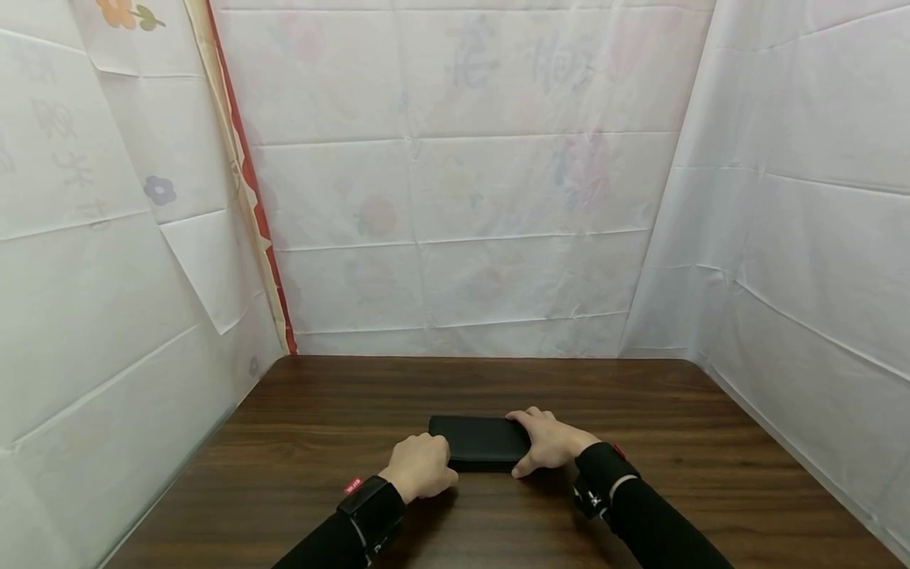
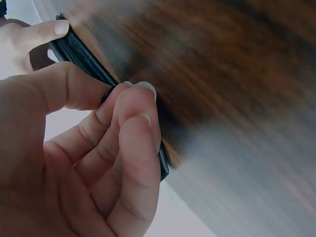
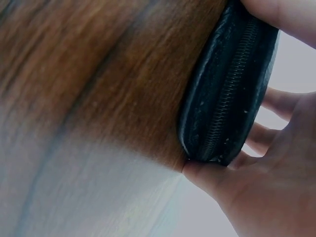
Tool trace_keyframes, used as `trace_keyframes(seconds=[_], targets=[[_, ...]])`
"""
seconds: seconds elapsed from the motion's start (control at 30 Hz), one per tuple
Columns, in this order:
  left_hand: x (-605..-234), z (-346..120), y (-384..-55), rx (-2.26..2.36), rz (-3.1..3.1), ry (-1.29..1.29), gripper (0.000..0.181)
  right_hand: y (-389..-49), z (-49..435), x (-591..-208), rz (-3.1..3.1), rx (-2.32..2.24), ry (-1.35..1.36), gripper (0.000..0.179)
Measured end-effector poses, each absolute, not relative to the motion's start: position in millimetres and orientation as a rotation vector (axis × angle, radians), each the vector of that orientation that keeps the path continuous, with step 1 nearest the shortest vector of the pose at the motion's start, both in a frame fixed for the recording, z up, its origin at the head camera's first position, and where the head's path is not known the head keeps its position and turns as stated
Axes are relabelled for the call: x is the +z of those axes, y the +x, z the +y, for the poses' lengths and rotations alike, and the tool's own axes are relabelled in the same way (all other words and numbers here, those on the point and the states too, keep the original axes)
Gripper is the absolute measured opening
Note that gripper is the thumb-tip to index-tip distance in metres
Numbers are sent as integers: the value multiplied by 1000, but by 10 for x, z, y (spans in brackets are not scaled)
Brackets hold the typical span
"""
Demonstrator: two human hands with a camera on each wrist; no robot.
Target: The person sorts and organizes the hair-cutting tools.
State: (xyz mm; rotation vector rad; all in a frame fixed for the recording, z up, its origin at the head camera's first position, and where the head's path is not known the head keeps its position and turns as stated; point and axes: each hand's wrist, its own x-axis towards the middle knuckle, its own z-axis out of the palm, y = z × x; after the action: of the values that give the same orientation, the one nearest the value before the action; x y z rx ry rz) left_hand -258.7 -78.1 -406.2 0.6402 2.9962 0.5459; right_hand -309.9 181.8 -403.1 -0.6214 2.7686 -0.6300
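Observation:
A black zip wallet [image 1: 479,439] lies flat on the wooden table, long side toward me. My left hand [image 1: 419,466] is at its near left corner, fingers curled, thumb and index finger pinching at the zipped edge. In the left wrist view a small dark bit [image 2: 106,94] shows between those fingertips, mostly hidden by them. My right hand [image 1: 550,439] grips the wallet's right end, thumb on the near side and fingers around the far side. The right wrist view shows closed zipper teeth [image 3: 229,84] along that end.
The brown wood-grain table [image 1: 341,395] extends around the wallet on all sides. White patterned sheets hang at the back [image 1: 455,190], the left [image 1: 107,316] and the right [image 1: 803,261]. Dark bands with small devices [image 1: 593,482] are strapped round both wrists.

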Motion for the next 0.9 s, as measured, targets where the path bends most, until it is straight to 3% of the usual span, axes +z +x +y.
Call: trace_keyframes(seconds=[0.9], targets=[[-4019, -802, -2597, 511, 2975, 587, 38, -3104, 1821, -4033, 2766, -620, -621, 93]])
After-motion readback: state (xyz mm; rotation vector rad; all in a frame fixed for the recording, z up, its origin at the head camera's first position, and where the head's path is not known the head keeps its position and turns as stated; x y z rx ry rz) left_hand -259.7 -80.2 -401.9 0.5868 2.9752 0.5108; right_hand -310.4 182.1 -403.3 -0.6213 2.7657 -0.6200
